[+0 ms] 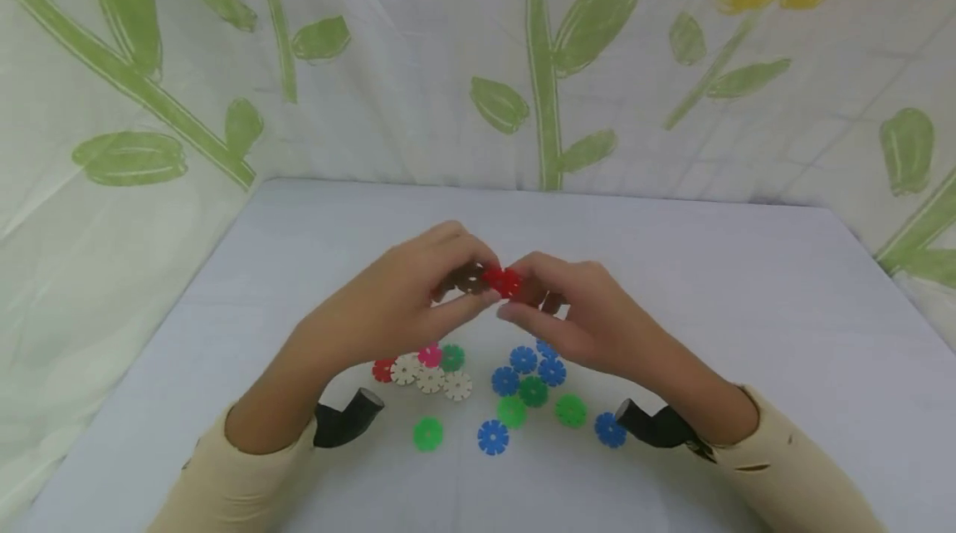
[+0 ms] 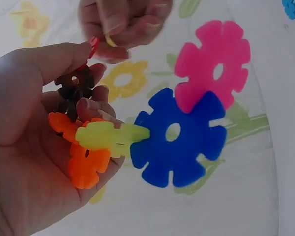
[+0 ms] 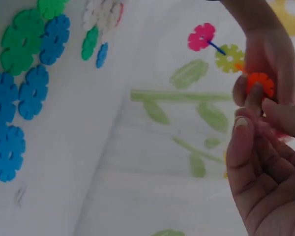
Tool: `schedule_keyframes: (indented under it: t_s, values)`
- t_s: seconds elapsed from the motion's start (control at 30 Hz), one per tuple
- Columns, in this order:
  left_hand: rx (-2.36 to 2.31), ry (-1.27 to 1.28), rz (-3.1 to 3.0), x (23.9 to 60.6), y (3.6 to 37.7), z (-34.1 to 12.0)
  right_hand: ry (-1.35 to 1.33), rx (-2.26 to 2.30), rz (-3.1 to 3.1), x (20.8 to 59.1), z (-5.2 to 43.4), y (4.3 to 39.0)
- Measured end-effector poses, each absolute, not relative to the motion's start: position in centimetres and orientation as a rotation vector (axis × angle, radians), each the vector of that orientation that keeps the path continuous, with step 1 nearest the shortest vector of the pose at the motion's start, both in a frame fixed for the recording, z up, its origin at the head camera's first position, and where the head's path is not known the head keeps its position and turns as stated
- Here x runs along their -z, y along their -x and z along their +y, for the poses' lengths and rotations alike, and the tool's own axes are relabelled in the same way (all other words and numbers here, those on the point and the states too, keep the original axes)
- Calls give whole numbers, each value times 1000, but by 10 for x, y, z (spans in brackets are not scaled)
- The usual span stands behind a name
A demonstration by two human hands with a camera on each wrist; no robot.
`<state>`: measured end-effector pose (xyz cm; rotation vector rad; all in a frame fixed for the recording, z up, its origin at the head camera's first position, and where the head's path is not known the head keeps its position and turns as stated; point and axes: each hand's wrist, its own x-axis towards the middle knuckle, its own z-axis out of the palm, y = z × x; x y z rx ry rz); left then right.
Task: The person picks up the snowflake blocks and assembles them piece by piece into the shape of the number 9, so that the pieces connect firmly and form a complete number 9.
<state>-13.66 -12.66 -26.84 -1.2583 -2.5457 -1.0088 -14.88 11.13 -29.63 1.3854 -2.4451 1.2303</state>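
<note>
My left hand (image 1: 403, 292) holds a chain of interlocking notched discs up over the table. From the fingertips down, the left wrist view shows a red disc (image 2: 94, 45) edge-on, a dark brown disc (image 2: 84, 77), orange discs (image 2: 88, 169), a yellow disc (image 2: 108, 137), a blue disc (image 2: 199, 135) and a pink disc (image 2: 211, 54). Thumb and fingers pinch the chain near its red end. Close against that red end, my right hand (image 1: 597, 321) pinches a thin yellow piece (image 2: 109, 40), mostly hidden by its fingers.
Loose notched discs lie on the white table (image 1: 672, 267) below the hands: white discs (image 1: 430, 378) at left, blue discs (image 1: 493, 437) and green discs (image 1: 534, 391) towards the right. A black strap end (image 1: 351, 419) hangs from each wrist. Behind stands a flower-patterned curtain (image 1: 418, 101).
</note>
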Motion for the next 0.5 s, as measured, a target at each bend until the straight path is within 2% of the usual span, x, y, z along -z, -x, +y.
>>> schedule_keyframes:
  t_s: [0.3, 0.5]
  values:
    - [1116, 1256, -2387, 259, 133, -138, -1543, -1043, -2932, 335, 46, 175]
    - [1160, 1303, -2334, 259, 128, -139, -1435, -638, -3234, 343, 4, 169]
